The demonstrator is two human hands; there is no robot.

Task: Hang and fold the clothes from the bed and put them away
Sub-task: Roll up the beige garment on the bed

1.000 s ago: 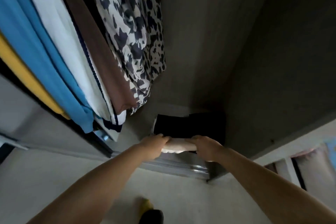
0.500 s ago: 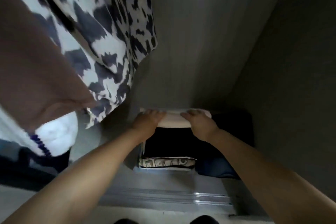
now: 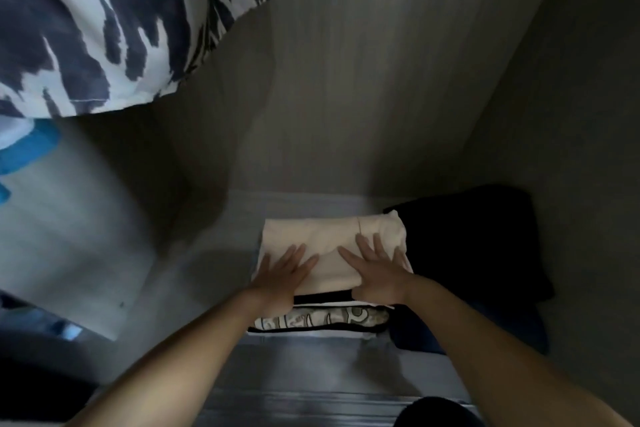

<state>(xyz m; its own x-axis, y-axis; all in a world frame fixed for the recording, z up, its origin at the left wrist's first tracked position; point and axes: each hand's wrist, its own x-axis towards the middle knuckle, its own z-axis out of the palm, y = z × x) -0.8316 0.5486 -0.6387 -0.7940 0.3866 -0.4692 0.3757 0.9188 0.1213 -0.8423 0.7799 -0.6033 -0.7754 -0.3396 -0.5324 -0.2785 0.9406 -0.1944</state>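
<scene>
A folded cream garment lies on top of a stack of folded clothes on the wardrobe floor. My left hand presses flat on its near left part, fingers spread and straight. My right hand presses flat on its near right part in the same way. Under the cream garment a black layer and a folded patterned piece show at the stack's front edge.
A pile of dark folded clothes fills the right corner beside the stack. A navy-and-white patterned garment hangs at the upper left, with a blue one below it. The wardrobe's back wall and sliding-door rail frame the space.
Both hands carried the cream garment into the wardrobe, set it on the stack, then let go of its edge and flattened on top. The view moved lower and closer.
</scene>
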